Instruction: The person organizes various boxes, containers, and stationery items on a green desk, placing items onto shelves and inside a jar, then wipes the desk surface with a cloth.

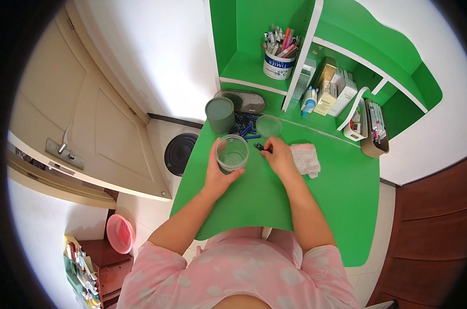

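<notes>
Green worktop with a matching shelf unit rises against white walls, a cream door standing ajar at the left. Near the middle of the worktop, the left hand is wrapped around a clear cup, fingers along its left side and thumb at its near right. The cup's open mouth faces up toward the camera; whether its base touches the worktop I cannot tell. Just to its right, the right hand has its fingertips closed on a small dark piece, too small to make out clearly.

Beyond the cup lies a loose heap of blue and black sticks, between a grey-green canister on the left and a clear round lid on the right. Behind them sits a grey oblong case. To the right of the right hand, a folded pale cloth lies flat. On the shelf unit stand a white tub of pens and several boxes, with a brown holder of markers farther right
</notes>
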Motion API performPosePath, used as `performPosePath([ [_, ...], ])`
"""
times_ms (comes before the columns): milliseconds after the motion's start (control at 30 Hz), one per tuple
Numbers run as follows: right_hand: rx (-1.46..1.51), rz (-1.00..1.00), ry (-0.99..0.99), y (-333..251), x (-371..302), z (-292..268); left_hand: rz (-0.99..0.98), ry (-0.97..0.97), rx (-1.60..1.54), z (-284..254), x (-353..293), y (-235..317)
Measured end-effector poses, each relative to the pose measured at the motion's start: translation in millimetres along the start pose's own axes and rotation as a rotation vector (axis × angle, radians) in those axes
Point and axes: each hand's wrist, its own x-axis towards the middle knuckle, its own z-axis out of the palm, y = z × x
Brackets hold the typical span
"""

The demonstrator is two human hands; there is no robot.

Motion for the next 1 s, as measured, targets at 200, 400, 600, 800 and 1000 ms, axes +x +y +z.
performPosePath([
  [200, -0.092, -0.023, -0.033, -2, -1, -2, 0.04, -0.013, 0.048, -1, 0, -2],
  [400, 0.547, 0.02, 0.327, -8, 4, 1, 0.099, -0.035, 0.16, 0, 0, 1],
  [600, 0.495, -0.265, 0.132, -53, -12, 2, 0.178, -0.029, 0.298, -2, -2, 8],
  [800, 0.392, -0.457, 0.156, -58, -9, 2, 0.201, -0.035, 0.267, 2, 1, 6],
  [1000, 0.363, -0.434, 0.211, -65, -11, 4, 0.167, -0.044, 0.228, -3, 1, 1],
])
